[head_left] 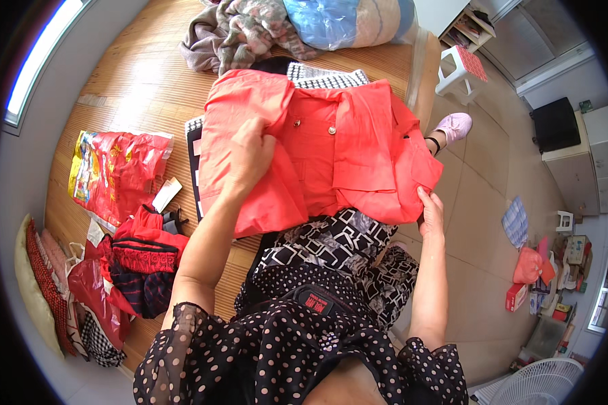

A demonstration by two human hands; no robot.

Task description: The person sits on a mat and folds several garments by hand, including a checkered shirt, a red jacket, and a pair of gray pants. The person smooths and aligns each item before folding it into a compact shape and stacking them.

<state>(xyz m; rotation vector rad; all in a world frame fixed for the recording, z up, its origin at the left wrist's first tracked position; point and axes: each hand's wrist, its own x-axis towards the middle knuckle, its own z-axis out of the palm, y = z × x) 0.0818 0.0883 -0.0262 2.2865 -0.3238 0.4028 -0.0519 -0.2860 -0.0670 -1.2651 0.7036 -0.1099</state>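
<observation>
A coral-red jacket (311,172) with round metal buttons lies spread in front of me, its sides folded inward. My left hand (253,155) is closed on the cloth of its left part, fingers curled and fingertips partly hidden. At the lower right corner, my right hand (431,210) pinches the jacket's edge between thumb and fingers. Under the jacket, a black-and-white patterned garment (327,76) sticks out at the far side and along the left. The jacket's near edge hangs by my patterned trousers (331,239).
Left on the slatted wooden surface (132,74) lie a red-and-yellow plastic bag (118,172) and a pile of red and dark clothes (145,250). A fuzzy blanket (250,30) and blue wrapped bundle (348,23) lie beyond. A red-topped stool (461,71) stands on the tiled floor; a fan (540,383) is lower right.
</observation>
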